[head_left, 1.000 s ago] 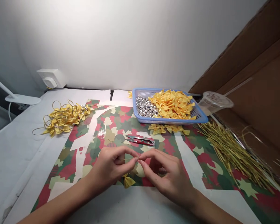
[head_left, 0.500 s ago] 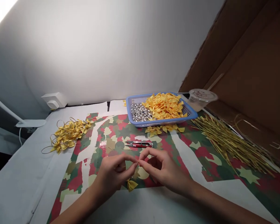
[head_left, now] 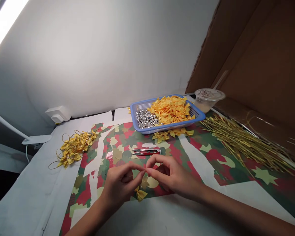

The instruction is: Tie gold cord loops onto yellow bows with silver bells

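Observation:
My left hand and my right hand meet fingertip to fingertip over the patterned paper. Both are closed in a pinch, and whatever lies between the fingertips is too small to make out. A yellow ribbon bow shows just below my left fingers; its upper part is hidden behind them. Red-handled thread snips lie beyond the hands, blades to the left.
A blue basket holds silver bells and yellow bows. Looped cords with bows are heaped left; gold cords lie right. A lidded plastic cup stands by the cardboard.
The camera view has tilted slightly, shifting the scene. Both hands keep the same pinch, fingertips together, and the bow still shows below the left one.

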